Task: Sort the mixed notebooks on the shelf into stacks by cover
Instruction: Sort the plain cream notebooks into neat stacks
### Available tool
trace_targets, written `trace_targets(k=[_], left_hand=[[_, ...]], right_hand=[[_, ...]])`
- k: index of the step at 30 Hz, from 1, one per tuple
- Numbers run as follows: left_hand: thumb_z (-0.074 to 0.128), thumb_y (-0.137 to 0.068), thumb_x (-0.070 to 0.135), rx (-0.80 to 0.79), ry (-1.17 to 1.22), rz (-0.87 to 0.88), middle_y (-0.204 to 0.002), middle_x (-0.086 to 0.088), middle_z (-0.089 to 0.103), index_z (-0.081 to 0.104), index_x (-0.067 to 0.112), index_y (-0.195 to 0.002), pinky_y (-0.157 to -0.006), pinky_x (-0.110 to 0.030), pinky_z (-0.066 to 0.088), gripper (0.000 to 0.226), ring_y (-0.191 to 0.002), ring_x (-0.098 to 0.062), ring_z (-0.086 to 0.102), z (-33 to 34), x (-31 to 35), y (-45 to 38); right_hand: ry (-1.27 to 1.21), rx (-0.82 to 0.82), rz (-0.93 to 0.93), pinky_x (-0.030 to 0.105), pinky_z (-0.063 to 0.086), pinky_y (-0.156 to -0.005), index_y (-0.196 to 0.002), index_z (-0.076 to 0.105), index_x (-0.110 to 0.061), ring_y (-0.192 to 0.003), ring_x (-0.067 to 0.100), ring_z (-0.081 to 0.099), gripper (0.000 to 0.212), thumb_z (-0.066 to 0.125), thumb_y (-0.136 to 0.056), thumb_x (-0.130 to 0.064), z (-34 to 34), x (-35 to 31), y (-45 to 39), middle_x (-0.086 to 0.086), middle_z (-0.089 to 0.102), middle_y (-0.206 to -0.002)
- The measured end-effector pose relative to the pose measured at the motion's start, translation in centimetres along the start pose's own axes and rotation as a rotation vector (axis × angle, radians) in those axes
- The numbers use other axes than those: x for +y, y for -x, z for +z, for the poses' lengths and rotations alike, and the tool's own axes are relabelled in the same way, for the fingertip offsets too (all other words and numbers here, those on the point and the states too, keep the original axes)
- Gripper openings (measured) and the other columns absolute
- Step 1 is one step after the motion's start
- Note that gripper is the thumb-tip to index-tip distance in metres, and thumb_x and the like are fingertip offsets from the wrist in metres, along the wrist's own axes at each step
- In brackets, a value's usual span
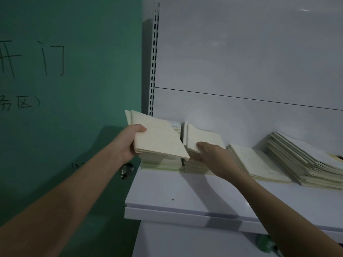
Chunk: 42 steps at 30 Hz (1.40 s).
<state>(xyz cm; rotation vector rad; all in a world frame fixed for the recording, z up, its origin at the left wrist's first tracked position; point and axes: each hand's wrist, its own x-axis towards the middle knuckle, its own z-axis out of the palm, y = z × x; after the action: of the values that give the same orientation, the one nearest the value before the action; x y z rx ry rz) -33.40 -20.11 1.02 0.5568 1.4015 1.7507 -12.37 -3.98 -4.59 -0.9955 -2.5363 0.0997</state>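
We see the left hand gripping a small bundle of cream notebooks at its near left edge, thumb curled over the top cover and fingers underneath, the bundle lifted and tilted above a stack that sits on the white shelf just beyond that hand. The stack under the bundle shows greenish page edges. Just to the right of the left hand, touching that stack or very nearly so, stands a second stack, and the right hand reaches onto it, fingers curled around the near edge of a few raised notebooks whose covers are bent upward; we cannot tell exactly how many it holds. Right of the right hand lies a low third stack, flat and slanting toward us, and just beside that, farther right, a tall, fanned fourth stack that runs out of view at the picture's edge. All covers look pale cream in the dim light, and any print on them is too faint to read. Left of the left hand a green wall carries handwritten dark characters, and a round metal knob shows just below the left wrist. Behind the stacks rises the shelf's white back panel, with a slotted metal upright at its left edge.
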Motion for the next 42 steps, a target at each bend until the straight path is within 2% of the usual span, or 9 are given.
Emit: trace_targets(k=[6, 8, 14, 18, 21, 25, 30, 37, 42], left_hand=[[0.05, -0.094, 0.009, -0.052, -0.011, -0.046, -0.097, -0.008, 0.068, 0.056, 0.01, -0.11, -0.061, -0.033, 0.049, 0.017, -0.084, -0.022, 0.064, -0.2, -0.5, -0.2], [0.05, -0.095, 0.011, -0.085, -0.004, -0.049, -0.101, -0.009, 0.07, 0.056, 0.008, -0.118, -0.062, -0.033, 0.051, 0.024, -0.087, -0.023, 0.066, 0.3, -0.7, -0.4], [0.058, -0.076, 0.067, -0.217, 0.013, -0.037, -0.106, -0.011, 0.074, 0.065, 0.02, -0.116, -0.084, -0.047, 0.057, 0.062, -0.098, -0.032, 0.07, 2.4, -1.6, -0.7], [0.072, -0.081, 0.038, -0.269, 0.092, -0.015, -0.115, -0.016, 0.07, 0.06, 0.013, -0.125, -0.067, -0.039, 0.059, 0.051, -0.093, -0.03, 0.071, 2.5, -1.6, -0.4], [0.067, -0.084, 0.01, -0.17, 0.059, 0.026, -0.111, -0.015, 0.07, 0.054, 0.015, -0.126, -0.063, -0.037, 0.058, 0.044, -0.093, -0.029, 0.07, 2.1, -1.5, -1.0], [0.065, -0.085, 0.015, -0.148, 0.08, -0.008, -0.114, -0.014, 0.068, 0.052, 0.013, -0.128, -0.061, -0.035, 0.058, 0.044, -0.101, -0.03, 0.066, 3.6, -1.8, -0.6], [0.062, -0.088, 0.016, -0.173, 0.044, -0.026, -0.114, -0.014, 0.067, 0.048, 0.014, -0.128, -0.049, -0.033, 0.056, 0.042, -0.094, -0.028, 0.066, 7.6, -3.4, 0.3], [0.067, -0.083, 0.002, -0.311, 0.051, -0.031, -0.116, -0.014, 0.069, 0.053, 0.005, -0.129, -0.075, -0.039, 0.06, 0.048, -0.103, -0.029, 0.069, 17.0, -6.0, 1.0], [0.069, -0.069, -0.008, -0.293, 0.008, -0.036, -0.123, -0.018, 0.061, 0.045, 0.006, -0.127, -0.091, -0.043, 0.051, 0.064, -0.11, -0.032, 0.062, 24.9, -9.8, 0.7]], right_hand=[[-0.496, 0.41, 0.166, 0.032, 0.034, -0.059, -0.094, 0.06, -0.023, -0.07, 0.019, 0.049, 0.025, 0.037, -0.104, -0.031, -1.9, -1.5, 0.8, -0.005, 0.056, -0.073], [-0.572, 0.503, 0.158, 0.028, 0.038, -0.061, -0.106, 0.063, -0.023, -0.072, 0.014, 0.052, 0.026, 0.038, -0.104, -0.029, -2.9, -3.3, 1.1, -0.004, 0.061, -0.081], [-0.236, 0.346, -0.288, 0.028, 0.045, -0.091, -0.135, 0.055, -0.026, -0.117, 0.012, 0.055, 0.037, 0.041, -0.102, -0.033, -2.7, -8.2, 2.9, -0.005, 0.061, -0.133], [-0.16, 0.177, -0.363, 0.034, 0.038, -0.108, -0.14, 0.05, -0.027, -0.136, 0.012, 0.042, 0.048, 0.031, -0.101, -0.047, -2.3, -9.0, 2.7, -0.008, 0.049, -0.145], [-0.299, 0.194, -0.219, 0.03, 0.031, -0.111, -0.139, 0.051, -0.031, -0.137, 0.007, 0.037, 0.048, 0.028, -0.101, -0.05, -2.8, -8.3, 2.8, -0.012, 0.045, -0.147], [-0.648, 0.278, 0.184, 0.039, 0.044, -0.104, -0.14, 0.042, -0.025, -0.123, 0.013, 0.05, 0.046, 0.049, -0.098, -0.042, -3.9, -6.5, 3.5, -0.007, 0.047, -0.14], [-1.384, 0.078, 0.468, 0.032, 0.058, -0.063, -0.131, 0.048, -0.019, -0.09, 0.02, 0.066, 0.04, 0.062, -0.093, -0.022, -5.0, -2.9, 5.1, 0.004, 0.06, -0.116], [-1.52, 0.213, 0.52, 0.026, 0.049, -0.054, -0.124, 0.058, -0.014, -0.07, 0.015, 0.061, 0.033, 0.063, -0.092, -0.012, -6.2, 6.3, 7.6, 0.008, 0.067, -0.098], [-1.299, 0.353, 0.587, 0.023, 0.051, -0.055, -0.117, 0.061, -0.009, -0.072, 0.015, 0.063, 0.023, 0.061, -0.093, -0.009, -8.0, 14.1, 8.8, 0.006, 0.069, -0.098]])
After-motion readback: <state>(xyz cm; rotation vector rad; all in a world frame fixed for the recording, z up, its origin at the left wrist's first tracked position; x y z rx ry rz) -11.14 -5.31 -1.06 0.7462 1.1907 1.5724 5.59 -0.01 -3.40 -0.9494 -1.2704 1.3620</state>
